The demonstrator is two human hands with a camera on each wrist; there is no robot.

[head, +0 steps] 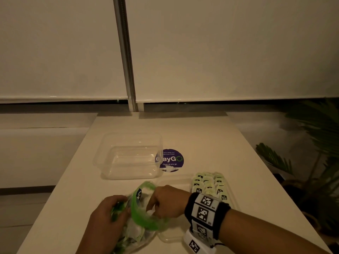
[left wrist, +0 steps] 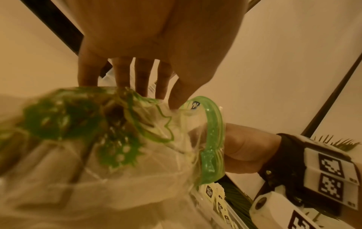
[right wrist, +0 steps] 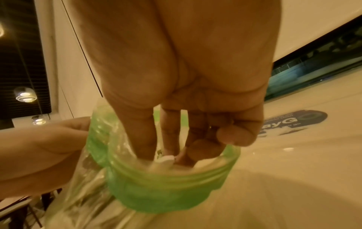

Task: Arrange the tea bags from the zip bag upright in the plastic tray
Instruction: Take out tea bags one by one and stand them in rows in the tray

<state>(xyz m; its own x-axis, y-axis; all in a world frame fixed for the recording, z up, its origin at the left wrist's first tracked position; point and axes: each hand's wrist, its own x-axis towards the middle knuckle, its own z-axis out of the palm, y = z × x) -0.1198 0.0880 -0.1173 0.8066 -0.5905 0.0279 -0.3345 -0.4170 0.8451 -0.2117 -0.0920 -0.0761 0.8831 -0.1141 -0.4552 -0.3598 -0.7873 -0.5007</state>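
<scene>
On the left, my left hand [head: 108,209] grips the clear crumpled zip bag with the green seal strip [head: 141,211], fingers curled round its side to hold the mouth up. Just right of it, my right hand [head: 165,202] reaches into that mouth, fingers [right wrist: 168,139] curled down among the contents; I cannot tell whether they have pinched a tea bag yet. The bag lies at the near edge of the pale surface [head: 211,143], its long axis running from me towards its mouth, which faces up and to the right.

Further right, the shallow clear plastic tray [head: 176,237] holds rows of pale green tea bags [head: 209,184] standing upright at its far end; the near end looks unfilled. Behind sits a deeper clear empty tub [head: 128,154] beside a round purple sticker [head: 172,160].

As I judge it, the film is slippery and limp: if my left grip slackens, the mouth could collapse on my fingers. Pulling out blind may drag several sachets at once, and my right forearm passes close over the standing rows, so a careless withdrawal could topple them.
</scene>
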